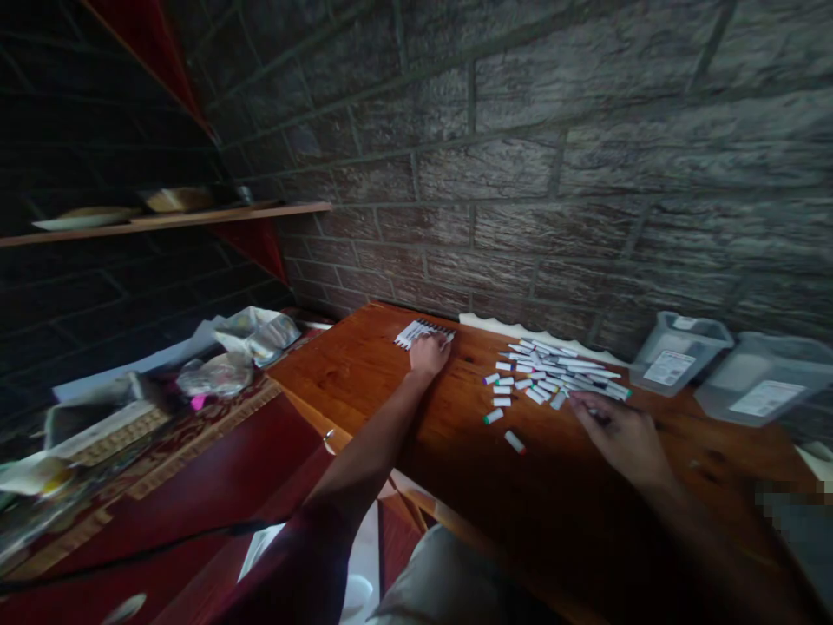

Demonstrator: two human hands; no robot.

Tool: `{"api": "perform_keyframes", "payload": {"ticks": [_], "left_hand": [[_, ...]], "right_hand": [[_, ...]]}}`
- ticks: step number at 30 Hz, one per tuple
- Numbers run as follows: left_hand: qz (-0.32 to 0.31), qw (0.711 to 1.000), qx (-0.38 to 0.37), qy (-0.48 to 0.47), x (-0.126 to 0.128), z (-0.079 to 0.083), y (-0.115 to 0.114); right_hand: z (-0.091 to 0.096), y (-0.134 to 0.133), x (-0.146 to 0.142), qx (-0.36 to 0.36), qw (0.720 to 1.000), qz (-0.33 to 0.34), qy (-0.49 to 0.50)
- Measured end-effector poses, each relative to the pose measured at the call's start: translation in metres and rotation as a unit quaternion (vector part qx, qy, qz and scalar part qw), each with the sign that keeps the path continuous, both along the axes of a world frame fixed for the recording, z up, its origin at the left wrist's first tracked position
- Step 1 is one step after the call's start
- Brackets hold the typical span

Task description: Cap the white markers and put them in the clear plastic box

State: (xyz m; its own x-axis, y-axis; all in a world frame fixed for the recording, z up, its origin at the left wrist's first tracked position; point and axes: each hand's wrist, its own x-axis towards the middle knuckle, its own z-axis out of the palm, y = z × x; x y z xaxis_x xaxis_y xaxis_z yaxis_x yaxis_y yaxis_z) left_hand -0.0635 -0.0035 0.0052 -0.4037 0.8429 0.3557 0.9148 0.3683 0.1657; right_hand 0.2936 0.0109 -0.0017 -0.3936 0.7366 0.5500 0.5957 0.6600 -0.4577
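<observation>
Just beyond the left hand point(429, 354): tight row of white markers point(411, 332) on the wooden desk point(351, 365). Fingers curled at the row; can't tell if gripping one. Right hand point(621, 438) at near edge of loose marker pile point(553, 363), fingers part-closed, hold unclear. Short white pieces point(501, 402) between hands. Two clear containers point(680, 358) beyond right hand, off to its right.

Right hand point(621, 431) beside loose white markers point(552, 365)
</observation>
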Motion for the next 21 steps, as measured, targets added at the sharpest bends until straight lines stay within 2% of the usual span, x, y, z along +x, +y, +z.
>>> {"api": "perform_keyframes", "payload": {"ticks": [7, 17, 21], "left_hand": [[0.017, 1.0, -0.008, 0.014, -0.004, -0.001, 0.009], [0.045, 0.998, -0.041, 0.011, -0.008, 0.007, 0.006], [0.052, 0.998, -0.043, 0.01, -0.009, 0.009, 0.004]], "right_hand": [[0.0, 0.001, -0.002, -0.015, 1.0, 0.024, 0.006], [-0.003, 0.01, 0.003, -0.013, 1.0, -0.013, -0.023], [-0.003, 0.01, 0.004, -0.015, 1.0, -0.008, -0.023]]}}
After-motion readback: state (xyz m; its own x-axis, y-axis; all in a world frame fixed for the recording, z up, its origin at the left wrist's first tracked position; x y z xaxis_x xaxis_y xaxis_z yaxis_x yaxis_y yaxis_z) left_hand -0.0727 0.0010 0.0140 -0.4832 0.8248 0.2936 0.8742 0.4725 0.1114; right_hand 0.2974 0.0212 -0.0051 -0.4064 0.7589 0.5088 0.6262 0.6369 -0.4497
